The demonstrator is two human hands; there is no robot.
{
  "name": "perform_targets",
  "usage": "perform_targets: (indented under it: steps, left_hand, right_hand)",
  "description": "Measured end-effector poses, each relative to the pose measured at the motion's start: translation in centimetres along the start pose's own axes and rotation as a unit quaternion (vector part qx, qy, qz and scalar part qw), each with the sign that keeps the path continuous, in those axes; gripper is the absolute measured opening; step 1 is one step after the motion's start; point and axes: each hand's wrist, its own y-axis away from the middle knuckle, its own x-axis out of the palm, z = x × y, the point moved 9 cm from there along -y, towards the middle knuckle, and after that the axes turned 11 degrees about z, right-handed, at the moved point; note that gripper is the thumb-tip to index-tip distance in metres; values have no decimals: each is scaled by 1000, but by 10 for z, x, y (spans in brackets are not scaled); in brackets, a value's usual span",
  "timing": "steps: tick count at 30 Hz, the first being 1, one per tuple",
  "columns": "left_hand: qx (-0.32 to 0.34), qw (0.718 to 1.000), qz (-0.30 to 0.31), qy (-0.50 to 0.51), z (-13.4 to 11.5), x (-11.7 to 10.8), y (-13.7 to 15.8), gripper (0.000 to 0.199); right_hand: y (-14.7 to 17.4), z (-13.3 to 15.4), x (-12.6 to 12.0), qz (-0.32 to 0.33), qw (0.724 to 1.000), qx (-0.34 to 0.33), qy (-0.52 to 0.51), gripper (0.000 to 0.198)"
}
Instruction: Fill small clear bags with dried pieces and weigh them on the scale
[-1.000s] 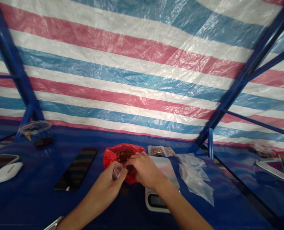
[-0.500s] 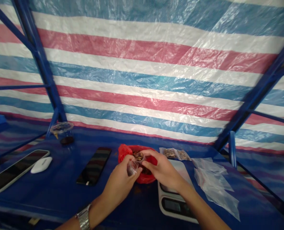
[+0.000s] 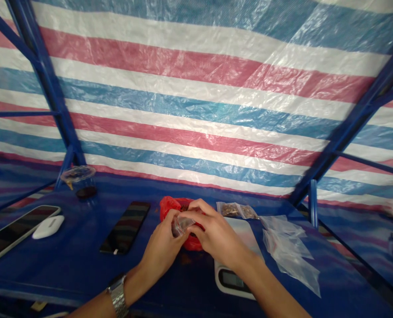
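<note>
Over the red plastic bag (image 3: 193,244), my left hand (image 3: 163,245) grips a small clear plastic bag (image 3: 181,225). My right hand (image 3: 212,232) meets it there, its fingers curled at the clear bag's mouth. Those fingers hide whatever they hold; the small clear cup of brown bits seen a moment ago is covered. Some brown bits (image 3: 185,206) show inside the red bag behind the hands. Under my right forearm lies a white digital scale (image 3: 244,227), its display partly hidden.
Filled zip bags (image 3: 231,210) lie behind the scale, and several flat clear bags (image 3: 287,247) spread to its right. Leftward are a black phone (image 3: 126,227), a white earbud case (image 3: 48,226), another phone (image 3: 20,232) and a plastic cup (image 3: 85,183). Blue frame posts (image 3: 345,128) flank the table.
My right hand has tipped over and moved left against the clear bag, covering the small cup it held. The whole view has shifted slightly.
</note>
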Motion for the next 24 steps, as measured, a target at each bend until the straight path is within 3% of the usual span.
perform_targets:
  steps: [3,6,10,13,19,24]
  left_hand:
    - [8,1000,-3,20,-1,-3,2,15]
    - [7,999,-30,12,1,-12,5,7]
    - [-9,991,-121,-61,9,-35,8,9]
    - [-11,983,-163,-85,17,-43,3,13]
    - [24,998,-55,35,26,-19,-18,17]
    - [22,984,-68,161,28,-24,-16,22]
  right_hand:
    - [-2,-17,-5,-48,998,33,-25,38]
    - [-5,-41,-4,-70,992,104,31,36]
    - [-18,-50,17,29,964,158,212,42]
    - [-29,-47,28,74,941,170,282,40]
    - [-38,-51,34,80,950,175,245,33]
    - [-34,-62,46,93,975,142,143,32]
